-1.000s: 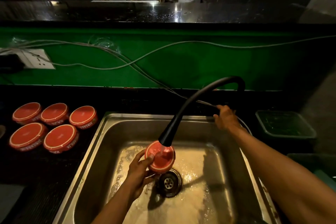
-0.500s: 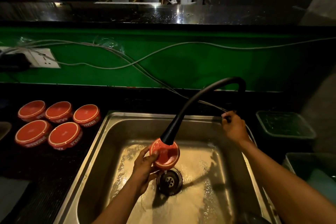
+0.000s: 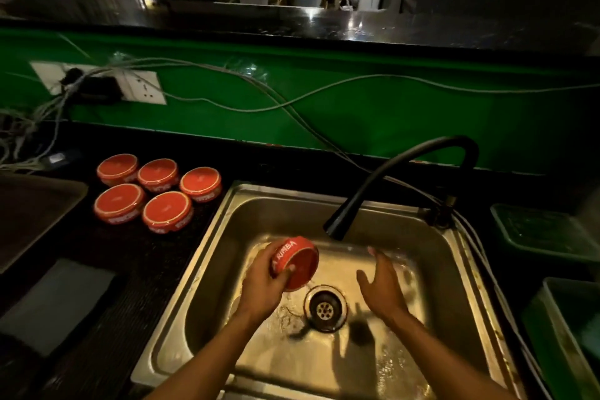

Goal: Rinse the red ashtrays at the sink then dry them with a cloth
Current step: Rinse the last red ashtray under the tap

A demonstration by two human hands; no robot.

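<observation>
Over the square stainless steel sink [image 3: 227, 227], the left hand [image 3: 263, 286] holds one round red ashtray with white letters on its side [image 3: 297, 265], fingers and thumb curled around its rim, and the ashtray is tilted with its hollow toward the right. It hangs just above the round metal drain [image 3: 324, 308], left of the mouth of the black curved flexible tap [image 3: 402, 166]. The right hand [image 3: 383, 289] is apart from the ashtray, fingers spread wide and holding nothing, over the wet bottom of the basin. Five more red ashtrays [image 3: 167, 209] sit upside down in a close group on the dark counter [image 3: 107, 269], near the left rim of the sink. A grey flat cloth [image 3: 55, 305] lies on the counter in front of them. At right, two green plastic tubs [image 3: 545, 234] stand just beside the sink; their contents I cannot tell.
</observation>
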